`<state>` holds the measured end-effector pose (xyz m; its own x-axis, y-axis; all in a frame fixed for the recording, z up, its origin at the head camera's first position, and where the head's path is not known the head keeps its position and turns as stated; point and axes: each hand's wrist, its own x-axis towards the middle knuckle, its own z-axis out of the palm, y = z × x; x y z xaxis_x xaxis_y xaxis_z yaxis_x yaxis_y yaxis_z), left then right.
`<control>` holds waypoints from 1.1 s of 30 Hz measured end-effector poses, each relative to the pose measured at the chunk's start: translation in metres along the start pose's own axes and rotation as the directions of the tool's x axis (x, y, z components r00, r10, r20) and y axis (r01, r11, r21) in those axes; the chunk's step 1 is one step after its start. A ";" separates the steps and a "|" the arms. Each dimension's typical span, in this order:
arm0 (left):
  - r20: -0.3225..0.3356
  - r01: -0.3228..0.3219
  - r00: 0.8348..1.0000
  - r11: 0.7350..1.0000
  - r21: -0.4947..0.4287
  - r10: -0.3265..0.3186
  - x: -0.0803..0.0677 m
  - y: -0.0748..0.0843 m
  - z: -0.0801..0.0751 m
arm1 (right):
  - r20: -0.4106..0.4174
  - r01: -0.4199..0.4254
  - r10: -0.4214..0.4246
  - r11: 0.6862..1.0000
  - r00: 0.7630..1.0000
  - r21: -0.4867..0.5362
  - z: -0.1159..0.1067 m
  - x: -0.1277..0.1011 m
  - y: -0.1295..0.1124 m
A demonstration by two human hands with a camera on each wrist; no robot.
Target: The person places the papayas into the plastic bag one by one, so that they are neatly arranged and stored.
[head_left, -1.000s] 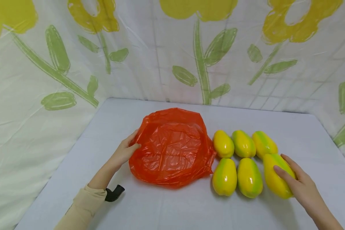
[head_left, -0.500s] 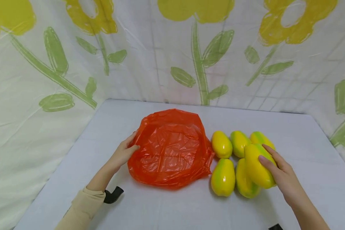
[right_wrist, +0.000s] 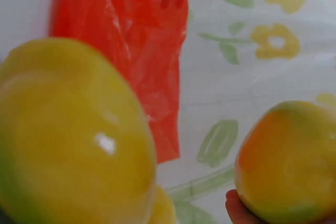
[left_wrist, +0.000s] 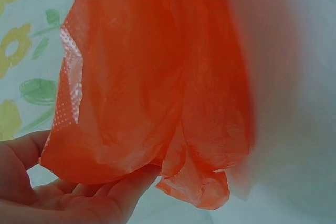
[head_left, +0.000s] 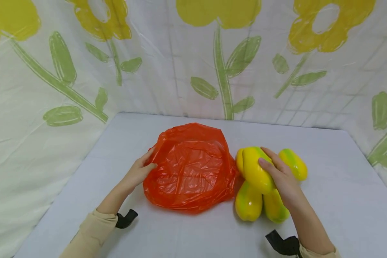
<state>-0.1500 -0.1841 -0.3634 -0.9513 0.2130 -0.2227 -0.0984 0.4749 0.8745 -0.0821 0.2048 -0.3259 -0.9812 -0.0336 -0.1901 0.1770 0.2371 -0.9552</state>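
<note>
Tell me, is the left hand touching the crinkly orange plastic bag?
Touching. The left wrist view shows the left hand with its fingers under the crinkly orange plastic bag's edge, the film resting on them. The head view shows its thumb on the bag's rim.

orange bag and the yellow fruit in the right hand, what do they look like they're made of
Orange bag: thin, glossy, see-through plastic film, going by the fine crinkles and light passing through it in the left wrist view.
Yellow fruit, held by the right hand: smooth, shiny skin with sharp highlights and very even yellow-green colour, so probably plastic or foam imitation, though real fruit cannot be ruled out.
</note>
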 end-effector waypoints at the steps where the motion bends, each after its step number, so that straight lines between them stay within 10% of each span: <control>1: -0.001 -0.004 1.000 1.000 0.001 0.004 0.000 0.000 0.000 | 0.004 -0.001 0.001 1.000 1.000 0.006 0.002 0.002 -0.002; 33: 0.014 -0.032 0.999 0.999 0.027 0.032 0.002 0.001 0.001 | 0.089 -0.039 0.023 0.983 0.996 0.178 0.088 0.061 -0.053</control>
<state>-0.1515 -0.1826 -0.3636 -0.9500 0.2397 -0.2003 -0.0597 0.4903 0.8695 -0.1443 0.1049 -0.3063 -0.9661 -0.1143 -0.2315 0.2256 0.0621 -0.9722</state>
